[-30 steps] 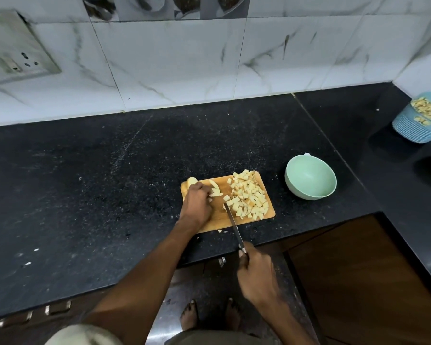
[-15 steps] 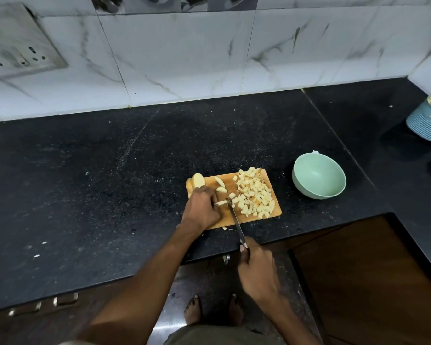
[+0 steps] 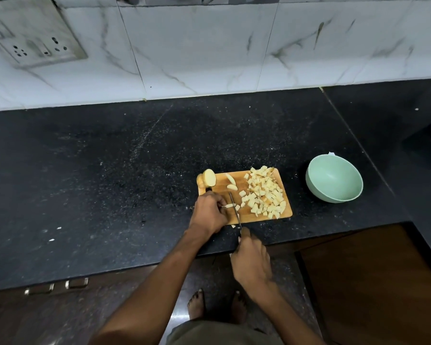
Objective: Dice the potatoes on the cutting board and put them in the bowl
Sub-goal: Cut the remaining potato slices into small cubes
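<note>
Two hands work at the board (image 3: 244, 195) on the black counter (image 3: 110, 183). Left hand (image 3: 209, 211) curls its fingers over a potato strip (image 3: 230, 206) at the board's near left. Right hand (image 3: 251, 260) grips the knife (image 3: 235, 210), blade across the strip. Dice (image 3: 264, 195) are piled on the board's right half; a potato half (image 3: 208, 177) sits at its far left corner. Green bowl (image 3: 334, 178) stands apart, right of the board.

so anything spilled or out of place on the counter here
Yes, slightly: a couple of small potato bits lie off the cutting board, on the black counter by its near edge beside the knife. The green bowl is empty.
</note>
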